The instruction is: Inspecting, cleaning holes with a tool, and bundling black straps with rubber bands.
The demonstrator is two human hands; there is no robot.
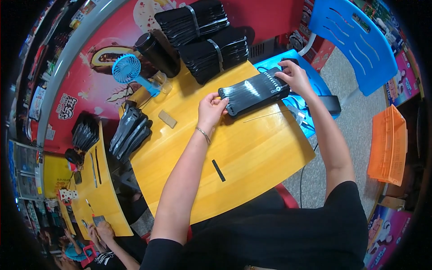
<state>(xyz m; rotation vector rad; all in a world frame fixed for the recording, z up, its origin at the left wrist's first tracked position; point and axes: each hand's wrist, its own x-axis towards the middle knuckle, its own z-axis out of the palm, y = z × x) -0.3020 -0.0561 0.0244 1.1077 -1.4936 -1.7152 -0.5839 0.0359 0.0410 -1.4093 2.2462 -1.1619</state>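
Observation:
A flat stack of black plastic pieces (pixel 254 91) lies across the far right part of the yellow table (pixel 252 153). My left hand (pixel 211 109) grips the stack's near left end with the fingers curled on it. My right hand (pixel 294 76) presses on the stack's far right end, over the blue stool. A thin pale strip (pixel 265 116) lies on the table just below the stack. A short black strip (pixel 218 170) lies nearer to me on the wood.
Two banded bundles of black pieces (pixel 211 38) sit at the far table edge, beside a black cylinder (pixel 157 54) and a blue handheld fan (pixel 128 69). A loose fan of black pieces (pixel 130 130) lies at left. A blue chair (pixel 351 40), an orange crate (pixel 389 144) and another person's hands (pixel 101 231) are around.

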